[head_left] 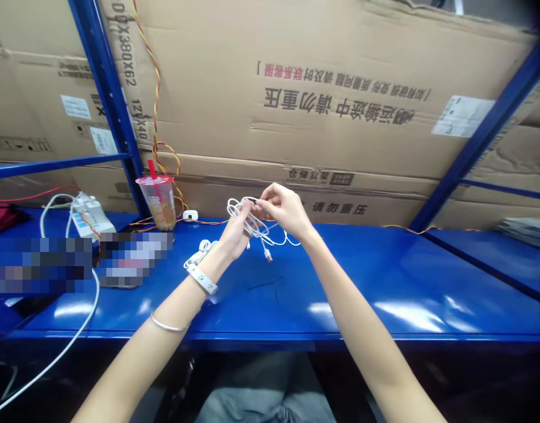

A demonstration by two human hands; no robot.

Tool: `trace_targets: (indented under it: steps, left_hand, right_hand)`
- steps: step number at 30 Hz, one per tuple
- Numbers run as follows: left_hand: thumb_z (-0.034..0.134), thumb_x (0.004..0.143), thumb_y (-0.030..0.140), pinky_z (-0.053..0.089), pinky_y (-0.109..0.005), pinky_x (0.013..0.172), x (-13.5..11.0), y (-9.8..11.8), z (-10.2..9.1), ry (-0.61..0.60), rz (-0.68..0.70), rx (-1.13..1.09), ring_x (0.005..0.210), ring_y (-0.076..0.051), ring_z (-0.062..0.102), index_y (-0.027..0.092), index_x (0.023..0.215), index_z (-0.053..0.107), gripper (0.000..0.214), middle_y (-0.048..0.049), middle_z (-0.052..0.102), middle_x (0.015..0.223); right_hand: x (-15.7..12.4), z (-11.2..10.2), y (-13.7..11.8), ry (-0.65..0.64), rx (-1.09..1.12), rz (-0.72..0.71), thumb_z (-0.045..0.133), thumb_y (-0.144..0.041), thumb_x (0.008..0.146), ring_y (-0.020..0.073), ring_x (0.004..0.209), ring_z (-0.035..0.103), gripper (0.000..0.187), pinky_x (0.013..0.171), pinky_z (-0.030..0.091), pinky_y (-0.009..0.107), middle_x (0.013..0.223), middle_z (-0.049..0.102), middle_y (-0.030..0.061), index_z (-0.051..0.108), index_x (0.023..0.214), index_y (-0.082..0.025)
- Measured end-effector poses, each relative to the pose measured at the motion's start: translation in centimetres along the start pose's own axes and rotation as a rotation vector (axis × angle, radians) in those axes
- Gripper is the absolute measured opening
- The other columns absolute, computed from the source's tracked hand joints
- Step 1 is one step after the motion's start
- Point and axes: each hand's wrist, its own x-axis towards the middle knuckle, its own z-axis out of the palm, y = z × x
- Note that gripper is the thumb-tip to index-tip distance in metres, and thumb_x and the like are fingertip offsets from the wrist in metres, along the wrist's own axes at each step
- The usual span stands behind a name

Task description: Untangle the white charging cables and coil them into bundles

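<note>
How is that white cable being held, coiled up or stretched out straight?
Coiled. The white cable forms several loops gathered between the left hand and right hand, with one plug end dangling loose below.

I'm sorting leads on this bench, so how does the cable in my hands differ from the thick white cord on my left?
The thin cable is slim; the thick cord is much heavier. The thin cable is wound in small loops and held up between the left hand and right hand; the thick cord lies on the blue bench in one long curve and drops over its front edge. Both are white.
</note>
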Motion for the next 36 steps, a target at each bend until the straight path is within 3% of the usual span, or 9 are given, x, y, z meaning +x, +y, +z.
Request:
trace_targets:
  steps: [4,8,13,18,21,24,28,33,36]
  left_hand:
    - [0.064,0.086,0.038,0.043,-0.018,0.052,0.0,0.5,0.3,-0.011,-0.020,-0.114,0.059,-0.007,0.060,0.018,0.097,0.062,0.022,0.0003,0.066,0.079]
    - [0.059,0.090,0.036,0.051,-0.021,0.064,0.1,1.2,0.5,0.073,0.012,-0.183,0.072,-0.011,0.066,0.016,0.086,0.063,0.021,-0.0025,0.069,0.085]
    - [0.052,0.094,0.035,0.055,-0.031,0.079,0.7,3.2,-0.4,0.128,0.097,-0.364,0.082,-0.015,0.068,0.017,0.064,0.049,0.035,-0.0005,0.062,0.069]
    - [0.054,0.092,0.041,0.053,-0.023,0.077,1.0,5.1,-1.1,0.181,0.220,-0.366,0.049,-0.004,0.047,0.018,0.062,0.041,0.040,0.0079,0.037,0.051]
    - [0.059,0.088,0.045,0.049,-0.018,0.065,1.0,5.2,-1.1,0.238,0.255,-0.278,0.046,-0.003,0.039,0.019,0.064,0.037,0.042,0.0085,0.034,0.052]
    - [0.064,0.085,0.044,0.046,-0.017,0.060,1.3,5.1,-1.2,0.274,0.393,-0.112,0.048,-0.004,0.039,0.021,0.069,0.037,0.039,0.0086,0.034,0.055]
    - [0.072,0.079,0.041,0.043,-0.018,0.059,1.6,5.1,-2.2,0.318,0.622,0.150,0.050,-0.005,0.040,0.022,0.074,0.042,0.036,0.0091,0.037,0.058]
    - [0.076,0.073,0.039,0.034,-0.019,0.054,1.3,4.7,-3.4,0.272,0.504,0.573,0.055,-0.008,0.043,0.019,0.068,0.052,0.032,0.0067,0.038,0.056]
    - [0.076,0.072,0.042,0.033,-0.020,0.052,1.2,3.8,-3.5,0.177,0.374,0.678,0.053,-0.008,0.040,0.017,0.065,0.055,0.034,0.0064,0.040,0.053]
  right_hand:
    - [0.3,2.4,0.1,0.022,-0.007,-0.033,0.060,-0.029,0.079,0.0134,0.061,0.059,0.012,0.059,0.046,0.025,0.075,0.067,0.0024,0.053,0.075,-0.019]
    - [0.4,3.5,0.2,0.011,0.144,-0.022,0.063,-0.032,0.077,0.0118,0.063,0.058,0.019,0.060,0.046,0.024,0.084,0.068,0.0010,0.050,0.084,-0.021]
    - [-0.3,2.3,1.4,-0.117,0.301,0.170,0.072,-0.036,0.070,0.0086,0.044,0.045,0.038,0.046,0.036,0.020,0.055,0.055,-0.0084,0.044,0.093,-0.022]
    - [-1.6,1.0,3.0,-0.329,0.333,0.339,0.074,-0.033,0.071,0.0118,0.055,0.057,0.032,0.053,0.043,0.022,0.059,0.061,-0.0022,0.055,0.091,-0.018]
    - [-2.3,1.9,3.5,-0.376,0.351,0.476,0.075,-0.031,0.071,0.0136,0.062,0.063,0.029,0.057,0.047,0.022,0.063,0.063,-0.0004,0.058,0.090,-0.017]
    - [-2.8,3.5,3.7,-0.488,0.382,0.584,0.075,-0.033,0.071,0.0105,0.053,0.057,0.027,0.048,0.044,0.020,0.061,0.060,-0.0012,0.060,0.087,-0.017]
    - [-3.3,4.5,3.2,-0.640,0.444,0.562,0.072,-0.038,0.073,0.0071,0.046,0.049,0.028,0.042,0.037,0.018,0.059,0.056,-0.0029,0.062,0.087,-0.015]
    - [-3.3,2.7,1.6,-0.817,0.399,0.351,0.067,-0.043,0.079,0.0075,0.052,0.049,0.032,0.050,0.041,0.019,0.061,0.057,-0.0021,0.069,0.093,-0.014]
    - [-3.1,1.5,1.0,-0.692,0.427,0.207,0.063,-0.044,0.083,0.0090,0.057,0.051,0.033,0.056,0.043,0.022,0.062,0.057,-0.0016,0.070,0.092,-0.014]
